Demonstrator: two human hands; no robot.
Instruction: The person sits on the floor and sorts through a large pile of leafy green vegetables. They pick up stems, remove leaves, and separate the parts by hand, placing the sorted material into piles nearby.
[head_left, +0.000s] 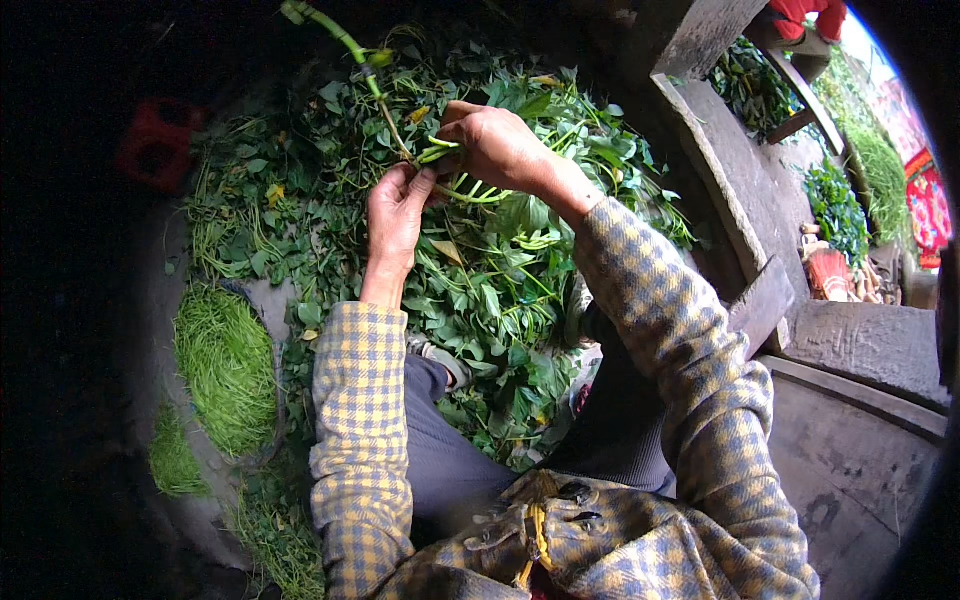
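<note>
Between thumb and fingers, my left hand (397, 214) pinches the lower end of a long green plant stem (360, 60), which slants up and away to the left. My right hand (495, 142) is closed around a small bunch of cut green stalks (437, 150), close beside the left fingertips. Thin stalks also trail out below the right hand. Whether the two hands touch is hard to tell. Beneath both hands spreads a wide heap of leafy green vines (465, 277), with a few yellowed leaves among them.
A round container of cut grass (225, 367) stands at the left, with more loose grass beside it. A red plastic object (161, 142) sits in the dark beyond. At right are a wooden door frame (712, 172), leafy piles outside (836, 202) and a person's red-clothed part (806, 19).
</note>
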